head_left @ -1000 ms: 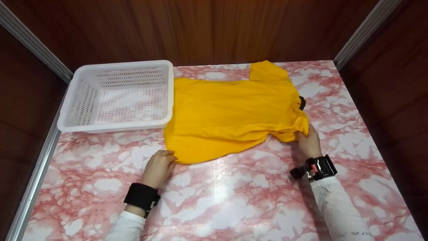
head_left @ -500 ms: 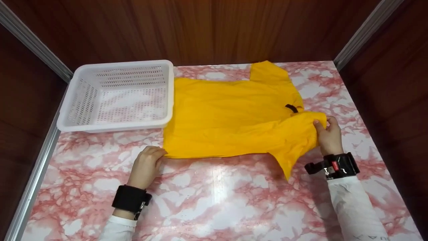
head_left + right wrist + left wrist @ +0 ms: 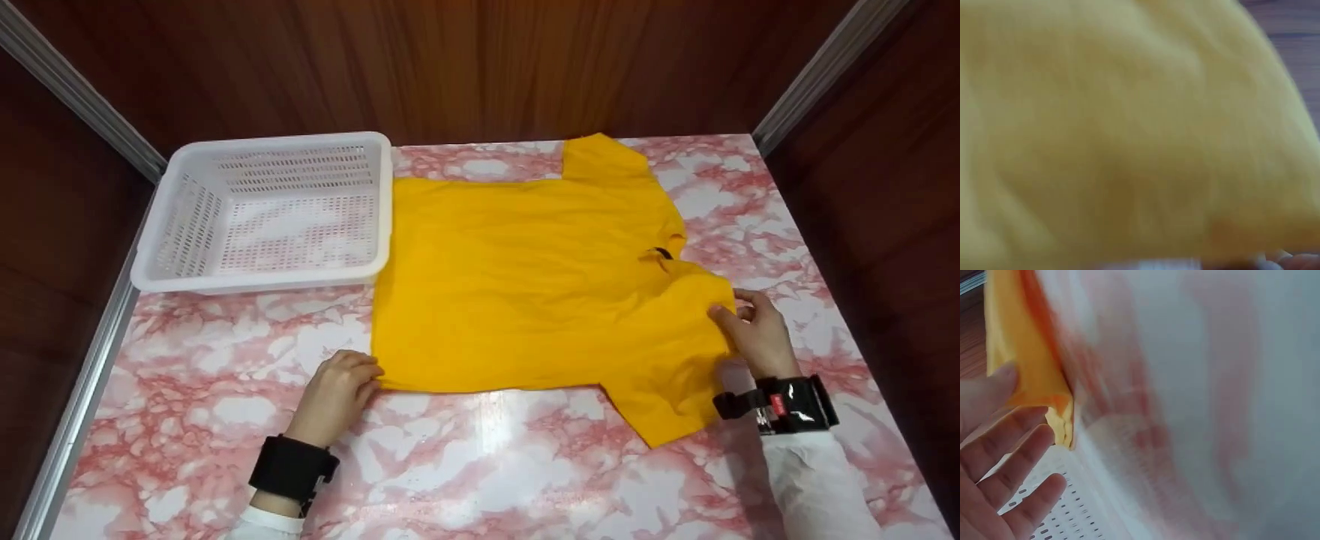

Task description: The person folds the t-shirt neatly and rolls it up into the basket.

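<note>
A yellow T-shirt (image 3: 510, 277) lies spread across the table, hem to the left and collar to the right, with a dark tag at the neck. My left hand (image 3: 334, 394) pinches its near hem corner; in the left wrist view the thumb and index finger hold the cloth (image 3: 1033, 365) while the other fingers extend free. At the shoulder by the near sleeve, my right hand (image 3: 761, 334) pinches the fabric between thumb and fingers. Blurred yellow cloth (image 3: 1129, 135) fills most of the right wrist view, with only fingertips at its lower right corner.
A white perforated plastic basket (image 3: 262, 281) stands at the back left, its right side against the shirt's hem. Wooden panels (image 3: 480, 67) enclose the back and sides of the pink marbled table (image 3: 487, 465).
My right hand has moved right, then back toward me, drawing out the near shoulder and unfolding the sleeve. The shirt's near edge has shifted toward me. My left hand keeps the hem corner.
</note>
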